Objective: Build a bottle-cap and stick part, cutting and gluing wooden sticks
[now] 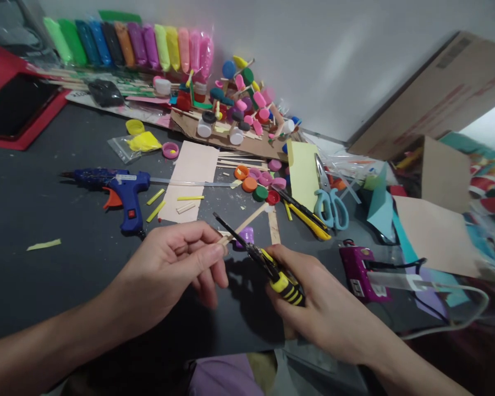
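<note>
My left hand is closed, pinching a thin wooden stick between thumb and fingers. The stick slants up and away to the right. My right hand is wrapped round yellow-and-black handled pliers. Their long dark jaws point up and left, crossing the stick close to my left fingertips. Whether the jaws grip the stick, I cannot tell. Just behind the jaws, a purple bottle cap lies on the dark table.
A blue glue gun lies left, its nozzle pointing left. Several bottle caps, a yellow cutter knife and blue-handled scissors lie beyond my hands. A purple box with a cable sits right. Coloured clay packs line the wall.
</note>
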The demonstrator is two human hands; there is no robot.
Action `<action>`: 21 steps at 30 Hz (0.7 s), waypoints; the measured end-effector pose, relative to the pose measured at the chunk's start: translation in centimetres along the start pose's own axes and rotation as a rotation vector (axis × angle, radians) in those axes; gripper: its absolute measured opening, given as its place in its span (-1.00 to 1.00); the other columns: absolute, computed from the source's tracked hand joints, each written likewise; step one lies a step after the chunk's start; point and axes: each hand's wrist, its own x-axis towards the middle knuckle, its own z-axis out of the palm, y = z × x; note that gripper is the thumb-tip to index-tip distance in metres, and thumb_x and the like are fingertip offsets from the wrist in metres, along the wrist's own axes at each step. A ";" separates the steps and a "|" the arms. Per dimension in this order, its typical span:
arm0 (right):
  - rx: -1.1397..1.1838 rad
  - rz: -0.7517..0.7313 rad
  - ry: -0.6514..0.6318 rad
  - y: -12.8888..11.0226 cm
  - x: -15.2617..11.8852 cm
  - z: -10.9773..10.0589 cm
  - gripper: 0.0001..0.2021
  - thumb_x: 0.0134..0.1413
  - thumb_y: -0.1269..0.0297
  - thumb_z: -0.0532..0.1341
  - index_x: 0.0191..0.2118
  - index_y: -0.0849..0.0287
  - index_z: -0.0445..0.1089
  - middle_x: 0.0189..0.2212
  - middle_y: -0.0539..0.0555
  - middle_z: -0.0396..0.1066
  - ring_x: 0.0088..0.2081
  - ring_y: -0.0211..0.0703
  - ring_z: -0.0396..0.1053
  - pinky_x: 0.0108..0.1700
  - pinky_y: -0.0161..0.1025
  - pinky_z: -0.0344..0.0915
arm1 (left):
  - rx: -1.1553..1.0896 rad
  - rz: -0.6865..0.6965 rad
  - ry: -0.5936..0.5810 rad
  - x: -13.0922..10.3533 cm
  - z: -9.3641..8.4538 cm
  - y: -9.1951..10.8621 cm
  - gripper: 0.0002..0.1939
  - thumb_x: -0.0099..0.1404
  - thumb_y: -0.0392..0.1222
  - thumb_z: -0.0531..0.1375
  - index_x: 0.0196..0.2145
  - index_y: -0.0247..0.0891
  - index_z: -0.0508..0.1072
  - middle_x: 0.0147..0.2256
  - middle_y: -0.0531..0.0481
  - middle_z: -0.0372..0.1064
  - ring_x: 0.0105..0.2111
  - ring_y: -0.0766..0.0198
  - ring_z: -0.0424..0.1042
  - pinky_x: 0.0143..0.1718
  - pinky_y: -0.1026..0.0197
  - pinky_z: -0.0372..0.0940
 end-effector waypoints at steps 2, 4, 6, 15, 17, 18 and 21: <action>0.026 -0.006 -0.015 0.0 0.1 -0.1 -0.78 0.05 0.36 0.15 -0.13 0.10 0.30 -0.28 0.01 0.44 -0.23 -0.09 0.40 -0.20 -0.20 0.29 | 0.006 -0.004 0.000 0.1 0.0 0.0 -0.78 0.34 -0.23 0.18 -0.47 -0.30 0.44 -0.58 0.14 0.46 -0.68 0.50 0.42 -0.60 0.50 0.28; 0.044 -0.016 -0.021 -0.1 0.1 -0.2 -0.79 0.10 0.30 0.16 -0.11 0.09 0.30 -0.25 0.02 0.45 -0.20 -0.08 0.41 -0.18 -0.21 0.31 | 0.001 -0.019 -0.008 0.1 -0.1 0.0 -0.78 0.35 -0.22 0.18 -0.47 -0.30 0.44 -0.57 0.13 0.46 -0.67 0.49 0.43 -0.59 0.50 0.29; 0.047 -0.020 -0.018 -0.2 0.1 -0.3 -0.78 0.11 0.26 0.16 -0.10 0.09 0.31 -0.23 0.03 0.46 -0.18 -0.07 0.43 -0.17 -0.21 0.33 | -0.018 -0.036 -0.031 0.1 -0.1 -0.1 -0.77 0.36 -0.21 0.17 -0.46 -0.30 0.44 -0.57 0.13 0.46 -0.66 0.48 0.44 -0.59 0.49 0.31; 0.008 -0.043 0.011 -0.5 -0.4 -0.4 -0.84 0.11 0.29 0.15 -0.15 0.08 0.31 -0.26 0.02 0.48 -0.18 -0.07 0.45 -0.20 -0.23 0.35 | -0.022 -0.057 -0.054 -0.1 -0.1 0.0 -0.77 0.38 -0.18 0.14 -0.41 -0.29 0.45 -0.57 0.10 0.45 -0.66 0.44 0.43 -0.59 0.45 0.31; 0.000 -0.044 0.019 -0.5 -0.3 -0.4 -0.84 0.11 0.30 0.16 -0.16 0.08 0.31 -0.28 0.02 0.47 -0.18 -0.06 0.45 -0.20 -0.23 0.35 | -0.010 -0.054 -0.047 -0.1 -0.1 0.0 -0.77 0.38 -0.18 0.13 -0.42 -0.28 0.44 -0.58 0.11 0.44 -0.66 0.45 0.43 -0.59 0.45 0.31; -0.001 -0.044 0.022 -0.5 -0.3 -0.4 -0.84 0.11 0.29 0.16 -0.16 0.08 0.31 -0.28 0.02 0.47 -0.17 -0.06 0.45 -0.20 -0.23 0.35 | -0.005 -0.050 -0.046 -0.1 -0.1 0.1 -0.77 0.38 -0.17 0.13 -0.42 -0.28 0.44 -0.58 0.11 0.44 -0.66 0.45 0.43 -0.59 0.44 0.31; 0.011 -0.040 0.015 -0.5 0.0 -0.4 -0.84 0.11 0.26 0.17 -0.16 0.09 0.31 -0.27 0.04 0.48 -0.16 -0.03 0.45 -0.20 -0.22 0.36 | 0.002 -0.036 -0.035 -0.1 -0.2 0.0 -0.76 0.38 -0.16 0.14 -0.43 -0.27 0.43 -0.59 0.12 0.43 -0.67 0.44 0.43 -0.60 0.44 0.30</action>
